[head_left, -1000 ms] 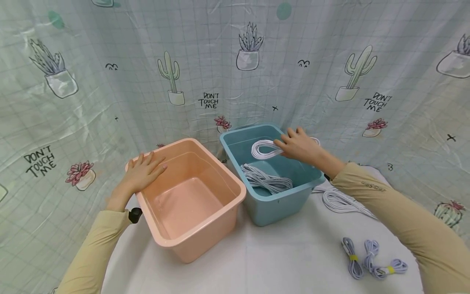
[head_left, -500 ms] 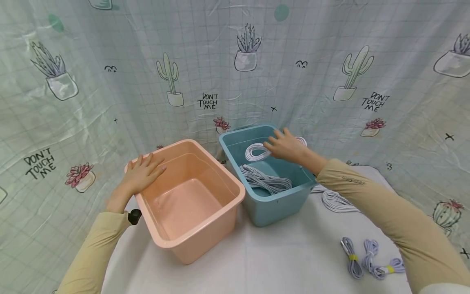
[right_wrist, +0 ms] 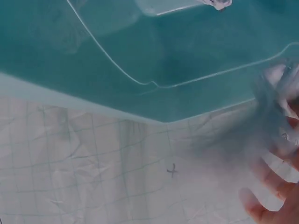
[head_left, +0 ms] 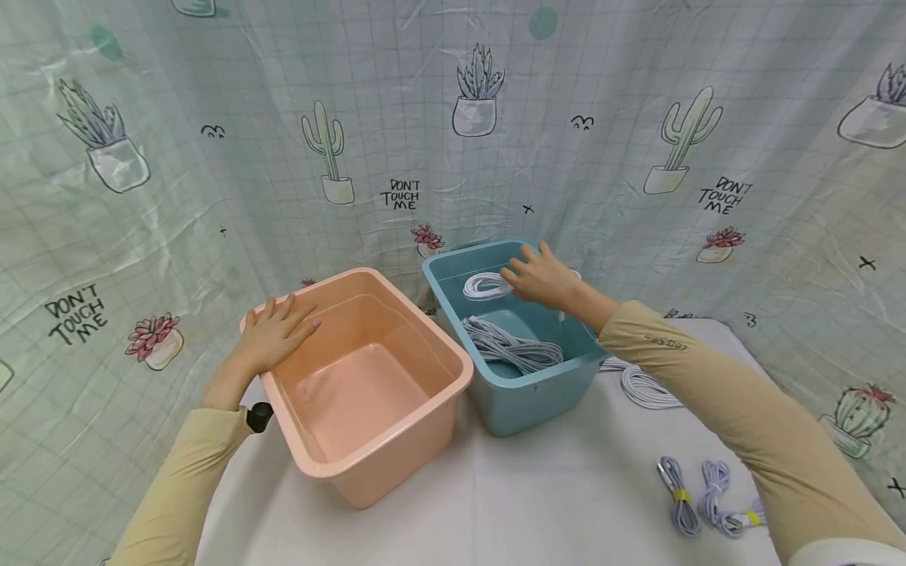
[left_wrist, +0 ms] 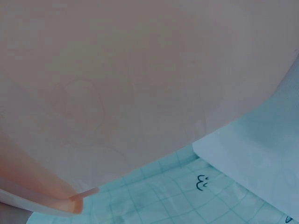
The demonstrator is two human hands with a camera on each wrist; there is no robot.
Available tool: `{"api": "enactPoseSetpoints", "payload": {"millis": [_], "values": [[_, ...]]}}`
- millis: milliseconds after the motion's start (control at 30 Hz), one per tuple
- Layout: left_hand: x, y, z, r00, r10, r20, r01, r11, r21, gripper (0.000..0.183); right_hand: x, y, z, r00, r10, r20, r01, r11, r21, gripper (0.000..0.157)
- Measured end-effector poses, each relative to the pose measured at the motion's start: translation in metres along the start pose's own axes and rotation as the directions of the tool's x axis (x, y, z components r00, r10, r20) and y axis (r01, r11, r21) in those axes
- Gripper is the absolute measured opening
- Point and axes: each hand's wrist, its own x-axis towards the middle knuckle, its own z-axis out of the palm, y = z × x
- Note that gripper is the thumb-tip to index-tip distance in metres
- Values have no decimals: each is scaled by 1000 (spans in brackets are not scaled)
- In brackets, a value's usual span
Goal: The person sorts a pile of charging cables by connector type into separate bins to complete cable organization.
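My right hand (head_left: 543, 279) grips a looped bundle of white cable (head_left: 484, 286) over the back part of the blue bin (head_left: 534, 405). In the right wrist view that cable (right_wrist: 268, 107) is blurred beside my fingers (right_wrist: 273, 179). Another bundle of pale cable (head_left: 513, 346) lies inside the blue bin. My left hand (head_left: 272, 334) rests on the back left rim of the peach bin (head_left: 364, 385), fingers spread. The left wrist view is mostly filled by the pale wall of the peach bin (left_wrist: 154, 93); the hand itself barely shows there.
More white cable (head_left: 647, 387) lies right of the blue bin, partly behind my right sleeve. Several smaller cable bundles lie at the front right, including a grey one (head_left: 679, 497) with a yellow tie. A cactus-print curtain (head_left: 403, 94) hangs close behind both bins.
My right hand has moved left over the blue bin, carrying the white cable with it. My left hand has kept its place on the peach bin's rim.
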Motion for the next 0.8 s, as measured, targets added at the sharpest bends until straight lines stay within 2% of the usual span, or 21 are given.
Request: {"api": "enactPoseSetpoints", "payload": {"millis": [167, 367, 600, 800], "values": [[1, -1, 1, 1000, 5, -7, -5, 1000, -4, 65, -1, -1, 2, 1000, -19, -17, 20, 1000, 15, 26], [4, -3, 2, 1000, 7, -10, -7, 1000, -1, 64, -8, 1, 4, 1000, -6, -31, 8, 999, 48, 20], [3, -3, 2, 1000, 6, -9, -6, 1000, 5, 64, -28, 8, 6, 998, 26, -58, -22, 997, 75, 17], [2, -2, 2, 1000, 7, -6, -7, 1000, 11, 64, -49, 18, 6, 991, 85, -105, -69, 986, 150, 16]]}}
